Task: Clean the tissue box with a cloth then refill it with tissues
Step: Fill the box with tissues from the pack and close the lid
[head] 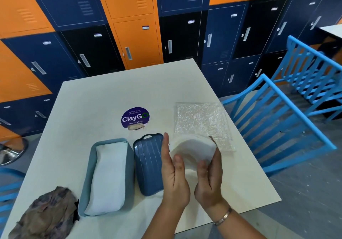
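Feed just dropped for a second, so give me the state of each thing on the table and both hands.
Box: open, tissues inside.
Lid: off, lying beside the box on its right.
Cloth: crumpled, lying at the table's near left corner.
Wrapper: flat on the table, looks empty.
Tissue stack: held up, bent between both hands.
Left hand: on the stack.
Right hand: on the stack.

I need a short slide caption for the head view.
Both hands hold a tissue stack beside the open, partly filled tissue box and its lid.
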